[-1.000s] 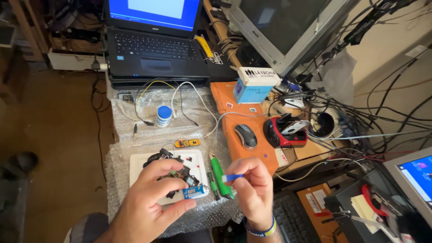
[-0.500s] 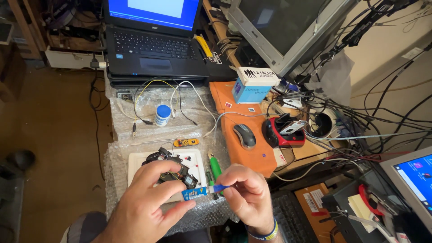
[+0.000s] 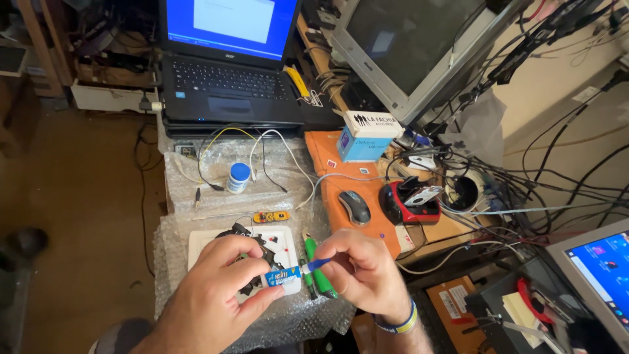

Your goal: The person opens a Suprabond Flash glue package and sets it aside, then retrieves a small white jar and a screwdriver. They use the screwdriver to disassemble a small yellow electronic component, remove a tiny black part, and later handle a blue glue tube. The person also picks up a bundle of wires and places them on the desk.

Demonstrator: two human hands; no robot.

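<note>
Glue tube (image 3: 286, 276), small and white with a blue label, sits level between both hands just in front of the white tray (image 3: 200, 244). The left hand (image 3: 219, 288) has its grip clenched around the tube's body, thumb beneath and fingers over the top, which steadies it. The right hand (image 3: 367, 272) is pinching the blue nozzle cap (image 3: 317, 264) at the tube's tip between thumb and forefinger, a hold suited to twisting or pulling something that small. Both hands hover low over the tray, where a dark tangle of parts (image 3: 252, 252) lies.

Right of the tray lie two green markers (image 3: 316, 272); beyond the tray are a small orange part (image 3: 272, 216), a white bottle with a blue cap (image 3: 238, 177) and loose wires (image 3: 262, 147). Bubble wrap (image 3: 196, 196) covers the tabletop beneath the tray. Farther behind stands an open laptop (image 3: 226, 65); to the tray's right are a mouse (image 3: 354, 207) on an orange pad (image 3: 327, 157), an old monitor (image 3: 426, 39) and masses of cables (image 3: 557, 190).
</note>
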